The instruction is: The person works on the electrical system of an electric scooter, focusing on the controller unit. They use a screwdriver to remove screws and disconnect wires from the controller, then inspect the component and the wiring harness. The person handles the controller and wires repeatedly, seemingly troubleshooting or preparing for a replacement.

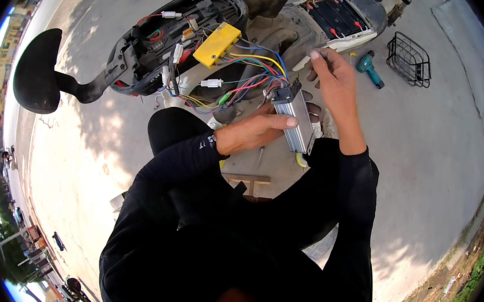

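Observation:
My left hand (258,130) is wrapped round a silver, finned motor controller (294,118), its thumb lying across the metal side. The box is tilted over my lap. From its upper end a bundle of coloured wires (259,66) runs toward the scooter, reaching a yellow box (217,44) and several white connectors (211,83). To the right of the controller's wired end, my right hand (335,77) is raised with its fingers curled in toward the thumb. Whether anything small sits between those fingertips, I cannot make out.
The opened scooter body (177,36) lies ahead, with a black mirror (39,70) sticking out left. Black batteries (335,15) fill an open compartment. A teal power drill (370,69) and a black wire basket (409,59) rest on the concrete at right. A wooden stool (248,178) shows below me.

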`<move>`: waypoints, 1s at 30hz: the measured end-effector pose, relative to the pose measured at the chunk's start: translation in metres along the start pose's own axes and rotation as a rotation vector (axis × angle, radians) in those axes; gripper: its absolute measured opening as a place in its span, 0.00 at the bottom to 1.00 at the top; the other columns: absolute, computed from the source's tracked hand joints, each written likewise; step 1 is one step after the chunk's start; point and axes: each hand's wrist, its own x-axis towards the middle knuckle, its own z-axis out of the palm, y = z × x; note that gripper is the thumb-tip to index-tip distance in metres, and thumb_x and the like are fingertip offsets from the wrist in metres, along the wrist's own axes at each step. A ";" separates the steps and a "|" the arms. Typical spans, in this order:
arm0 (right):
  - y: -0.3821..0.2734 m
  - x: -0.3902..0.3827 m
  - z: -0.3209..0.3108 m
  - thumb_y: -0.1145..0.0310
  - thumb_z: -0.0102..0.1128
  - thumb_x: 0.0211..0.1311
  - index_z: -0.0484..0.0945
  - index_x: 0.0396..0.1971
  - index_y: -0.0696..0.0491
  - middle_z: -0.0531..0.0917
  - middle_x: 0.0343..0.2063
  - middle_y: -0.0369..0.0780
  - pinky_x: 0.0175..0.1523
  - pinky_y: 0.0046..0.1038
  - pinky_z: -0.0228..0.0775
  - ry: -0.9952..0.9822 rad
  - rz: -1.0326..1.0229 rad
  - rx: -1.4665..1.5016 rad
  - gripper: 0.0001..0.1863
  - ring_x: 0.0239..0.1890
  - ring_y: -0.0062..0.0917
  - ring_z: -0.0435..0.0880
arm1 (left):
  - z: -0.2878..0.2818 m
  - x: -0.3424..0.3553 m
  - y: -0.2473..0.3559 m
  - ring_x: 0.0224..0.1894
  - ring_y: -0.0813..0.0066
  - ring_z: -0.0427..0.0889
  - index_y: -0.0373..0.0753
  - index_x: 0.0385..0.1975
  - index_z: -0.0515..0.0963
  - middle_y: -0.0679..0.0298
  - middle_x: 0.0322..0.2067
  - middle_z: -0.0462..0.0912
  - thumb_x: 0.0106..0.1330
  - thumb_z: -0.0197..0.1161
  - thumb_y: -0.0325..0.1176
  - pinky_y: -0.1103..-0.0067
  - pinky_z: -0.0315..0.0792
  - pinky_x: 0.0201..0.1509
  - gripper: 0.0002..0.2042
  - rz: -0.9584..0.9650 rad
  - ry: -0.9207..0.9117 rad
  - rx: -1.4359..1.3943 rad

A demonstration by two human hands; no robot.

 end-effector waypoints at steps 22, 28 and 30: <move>0.005 -0.019 0.079 0.49 0.64 0.63 0.82 0.36 0.55 0.86 0.28 0.38 0.41 0.23 0.69 -0.610 0.259 0.061 0.21 0.32 0.19 0.81 | -0.014 -0.082 -0.107 0.57 0.59 0.76 0.27 0.63 0.63 0.51 0.53 0.76 0.69 0.51 0.66 0.69 0.70 0.61 0.42 -0.081 0.508 0.609; -0.003 -0.002 0.058 0.47 0.66 0.60 0.83 0.26 0.59 0.82 0.20 0.38 0.33 0.29 0.69 -0.561 0.037 -0.284 0.25 0.25 0.21 0.79 | 0.002 -0.099 -0.092 0.50 0.54 0.81 0.31 0.56 0.71 0.49 0.47 0.79 0.68 0.61 0.50 0.66 0.75 0.53 0.28 0.008 0.396 1.222; -0.002 0.007 0.057 0.46 0.66 0.59 0.83 0.26 0.60 0.82 0.20 0.40 0.34 0.31 0.69 -0.497 -0.045 -0.427 0.27 0.25 0.23 0.79 | 0.014 -0.121 -0.061 0.46 0.54 0.82 0.36 0.51 0.76 0.53 0.43 0.79 0.65 0.65 0.42 0.65 0.76 0.48 0.20 0.145 0.363 1.386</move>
